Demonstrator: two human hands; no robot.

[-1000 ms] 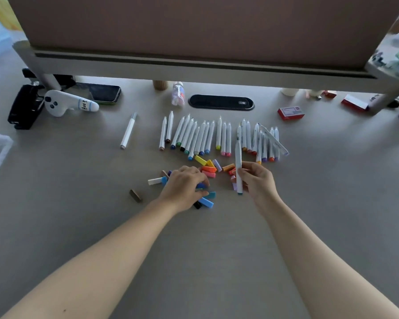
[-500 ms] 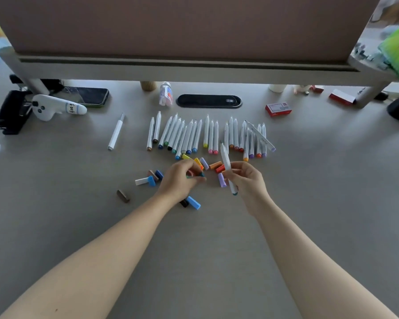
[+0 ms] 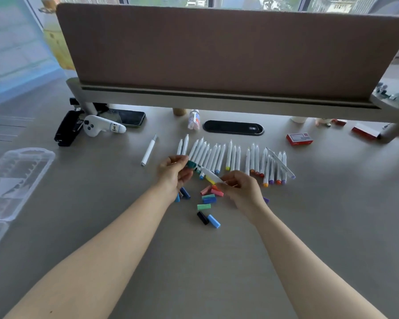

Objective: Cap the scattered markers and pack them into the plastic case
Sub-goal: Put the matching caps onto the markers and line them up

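Note:
My right hand (image 3: pixel 241 189) grips a white marker (image 3: pixel 211 175) by its lower half, slanted up to the left. Its tip meets a teal cap (image 3: pixel 191 164) pinched in my left hand (image 3: pixel 174 173). Behind my hands a row of uncapped white markers (image 3: pixel 230 157) lies on the desk, coloured ends toward me. One more white marker (image 3: pixel 149 150) lies apart, left of the row. Loose caps (image 3: pixel 207 199) in pink, teal, blue, green and black are scattered under and between my hands. The clear plastic case (image 3: pixel 16 180) lies open at the desk's left edge.
Along the back, under a raised shelf with a brown divider panel (image 3: pixel 228 49), sit a black stapler (image 3: pixel 67 128), a white controller (image 3: pixel 101 128), a phone (image 3: pixel 129 118), a small bottle (image 3: pixel 193 119) and a red box (image 3: pixel 299 139).
Both hands lifted off the cap pile. My left hand picked a teal cap and brought it to the tip of the marker, which my right hand turned to slant left. The camera tilted up.

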